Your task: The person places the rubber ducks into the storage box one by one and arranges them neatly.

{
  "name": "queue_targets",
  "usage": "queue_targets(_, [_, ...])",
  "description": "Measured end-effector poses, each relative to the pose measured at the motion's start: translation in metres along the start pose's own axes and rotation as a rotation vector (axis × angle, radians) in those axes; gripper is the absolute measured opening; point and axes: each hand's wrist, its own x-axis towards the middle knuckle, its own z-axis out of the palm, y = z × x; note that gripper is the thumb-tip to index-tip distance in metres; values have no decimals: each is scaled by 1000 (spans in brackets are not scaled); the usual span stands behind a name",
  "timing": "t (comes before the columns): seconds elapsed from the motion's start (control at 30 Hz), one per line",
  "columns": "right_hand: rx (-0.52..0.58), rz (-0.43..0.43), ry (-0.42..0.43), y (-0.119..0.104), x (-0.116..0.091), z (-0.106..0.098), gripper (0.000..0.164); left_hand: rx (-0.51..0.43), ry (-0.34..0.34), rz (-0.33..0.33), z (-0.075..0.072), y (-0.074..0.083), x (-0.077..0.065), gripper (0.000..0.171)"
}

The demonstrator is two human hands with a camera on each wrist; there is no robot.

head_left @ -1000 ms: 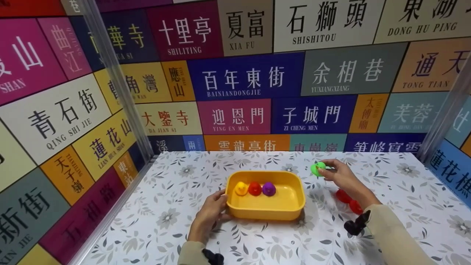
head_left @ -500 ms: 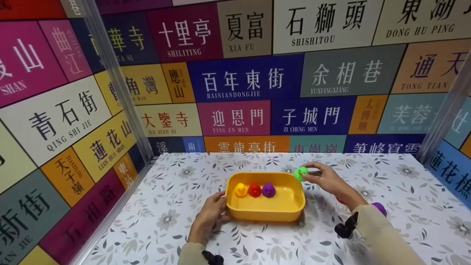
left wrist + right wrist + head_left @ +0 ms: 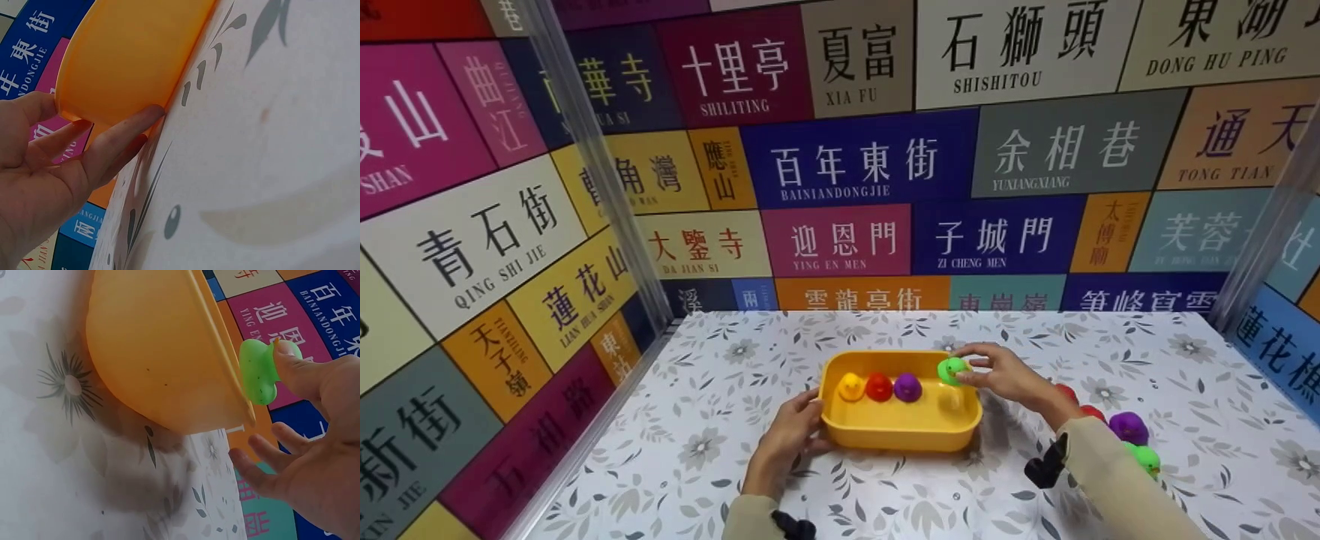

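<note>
A yellow tub point(image 3: 885, 435) stands on the flowered table with a yellow duck point(image 3: 851, 386), a red duck point(image 3: 878, 385) and a purple duck point(image 3: 907, 386) in a row along its far side. My right hand point(image 3: 997, 375) pinches a green duck point(image 3: 951, 369) point(image 3: 260, 371) just above the tub's point(image 3: 163, 354) far right corner. My left hand point(image 3: 791, 431) point(image 3: 62, 163) holds the tub's point(image 3: 129, 50) left rim, thumb over the edge and fingers against the outer wall.
Loose ducks lie on the table right of the tub: red ones point(image 3: 1066, 391), a purple one point(image 3: 1128, 427) and a green one point(image 3: 1145, 457), partly behind my right sleeve. Walls of coloured street-sign panels close the table in on the left, back and right.
My right hand has carried the green duck leftward from beside the tub to above its right corner. The left hand has stayed on the rim.
</note>
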Motion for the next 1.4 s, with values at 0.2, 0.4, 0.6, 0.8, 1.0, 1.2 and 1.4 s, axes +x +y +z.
queue_targets(0.2, [-52, 54, 18, 1, 7, 11, 37, 9, 20, -28, -1, 1, 0, 54])
queue_targets(0.4, [-102, 113, 16, 2, 14, 16, 41, 5, 25, -48, 0, 2, 0, 53])
queue_targets(0.6, [-117, 117, 14, 6, 20, 20, 38, -1, 14, -53, 0, 3, -1, 52])
queue_targets(0.8, [-127, 94, 15, 9, 24, 22, 37, 1, 8, -37, -1, 1, 0, 51])
queue_targets(1.0, [-144, 50, -9, 12, 27, 23, 34, -6, -5, -1, -1, 0, 2, 52])
queue_targets(1.2, [-142, 65, -36, 13, 30, 22, 36, 4, 1, -13, -1, 0, 2, 52])
queue_targets(1.4, [-178, 116, -49, 8, 33, 23, 37, 10, 25, -43, -1, 1, 2, 52])
